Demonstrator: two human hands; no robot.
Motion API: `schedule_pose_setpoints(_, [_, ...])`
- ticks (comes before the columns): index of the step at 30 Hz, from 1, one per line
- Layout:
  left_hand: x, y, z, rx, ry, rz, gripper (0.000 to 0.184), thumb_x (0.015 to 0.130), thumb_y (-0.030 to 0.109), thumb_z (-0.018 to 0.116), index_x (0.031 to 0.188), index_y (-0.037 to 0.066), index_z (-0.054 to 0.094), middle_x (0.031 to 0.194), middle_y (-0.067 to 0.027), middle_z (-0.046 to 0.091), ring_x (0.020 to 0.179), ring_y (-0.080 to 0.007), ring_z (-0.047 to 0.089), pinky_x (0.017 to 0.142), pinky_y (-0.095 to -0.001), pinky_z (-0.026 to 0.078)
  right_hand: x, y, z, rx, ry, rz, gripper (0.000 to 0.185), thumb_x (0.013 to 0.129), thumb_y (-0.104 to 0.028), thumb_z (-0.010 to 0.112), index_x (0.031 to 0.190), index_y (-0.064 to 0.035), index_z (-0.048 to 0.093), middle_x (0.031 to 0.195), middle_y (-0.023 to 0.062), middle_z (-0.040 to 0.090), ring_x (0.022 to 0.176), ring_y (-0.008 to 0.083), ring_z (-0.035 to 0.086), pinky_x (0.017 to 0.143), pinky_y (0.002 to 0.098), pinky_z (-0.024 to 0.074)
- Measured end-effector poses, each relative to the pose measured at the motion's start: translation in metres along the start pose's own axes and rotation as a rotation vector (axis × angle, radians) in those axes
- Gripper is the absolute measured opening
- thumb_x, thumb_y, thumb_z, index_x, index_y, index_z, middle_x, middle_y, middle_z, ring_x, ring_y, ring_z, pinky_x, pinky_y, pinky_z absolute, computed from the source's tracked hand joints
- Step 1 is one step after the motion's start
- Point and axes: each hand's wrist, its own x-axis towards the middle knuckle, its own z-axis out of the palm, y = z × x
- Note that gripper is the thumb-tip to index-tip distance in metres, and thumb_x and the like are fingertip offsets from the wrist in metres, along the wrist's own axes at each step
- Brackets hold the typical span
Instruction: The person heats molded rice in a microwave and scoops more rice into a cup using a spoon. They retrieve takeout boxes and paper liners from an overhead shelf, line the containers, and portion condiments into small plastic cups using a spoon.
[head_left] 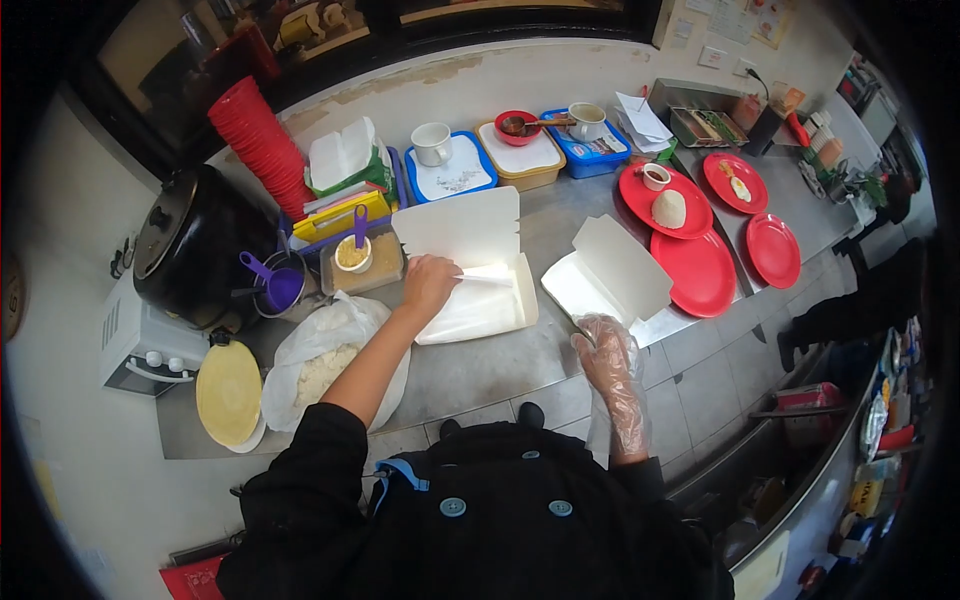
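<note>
Lining the open takeout box (pixel 462 222) seems under way, the left hand (pixel 430 284) pinching white paper (pixel 488 276) over it, which calls for smoothing that flat; right of the box, the gloved right hand (pixel 606 362) bends its fingers, grip unclear.

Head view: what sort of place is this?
Likely a restaurant's kitchen: a steel counter holds open takeaway boxes and red plates, some with food, and the right hand is plastic-gloved.

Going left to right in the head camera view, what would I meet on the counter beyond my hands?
Red stack, white mug, red bowl, second mug, rice mound, fried egg.
</note>
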Motion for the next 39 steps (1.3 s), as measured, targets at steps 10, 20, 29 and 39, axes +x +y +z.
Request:
schedule_pose_setpoints(10, [0.010, 0.035, -0.095, -1.043, -0.300, -0.614, 0.024, 0.083, 0.021, 0.068, 0.095, -0.001, 0.067, 0.090, -0.0117, 0.069, 0.073, -0.0140, 0.065, 0.067, -0.0261, 0.050, 0.019, -0.035, 0.017, 0.582, -0.206, 0.232, 0.056, 0.082, -0.028, 0.069, 0.123, 0.0048, 0.049, 0.120, 0.0196, 0.056, 0.113, 0.0285, 0.053, 0.093, 0.0380, 0.0426])
schedule_pose_setpoints(20, [-0.005, 0.040, -0.047, -0.506, -0.407, -0.205, 0.054, 0.080, 0.044, 0.068, 0.114, 0.003, 0.060, 0.105, -0.0113, 0.064, 0.099, -0.0219, 0.060, 0.088, -0.0336, 0.046, 0.018, -0.017, 0.012, 0.873, -0.090, 0.452, 0.019, 0.084, -0.012, 0.066, 0.098, 0.0002, 0.066, 0.080, -0.0004, 0.062, 0.065, 0.0066, 0.053, 0.060, 0.0227, 0.0430])
schedule_pose_setpoints(29, [0.003, 0.103, -0.070, -0.640, -0.515, 0.266, 0.102, 0.057, 0.043, 0.084, 0.140, 0.012, 0.034, 0.139, -0.0104, 0.040, 0.132, -0.0330, 0.028, 0.109, -0.0410, 0.025, 0.018, -0.019, -0.069, 0.349, -0.649, 0.069, 0.012, 0.080, -0.011, 0.067, 0.085, -0.0005, 0.065, 0.079, 0.0081, 0.060, 0.073, 0.0167, 0.056, 0.068, 0.0309, 0.0444])
schedule_pose_setpoints(39, [-0.083, 0.015, 0.022, -0.077, -0.220, 0.110, 0.026, 0.077, 0.015, 0.065, 0.102, 0.009, 0.065, 0.100, -0.0100, 0.065, 0.094, -0.0268, 0.062, 0.081, -0.0371, 0.050, 0.043, 0.040, -0.036, 0.109, -0.725, -0.075, 0.011, 0.074, -0.010, 0.056, 0.078, 0.0007, 0.056, 0.072, 0.0144, 0.057, 0.070, 0.0270, 0.055, 0.067, 0.0375, 0.0439])
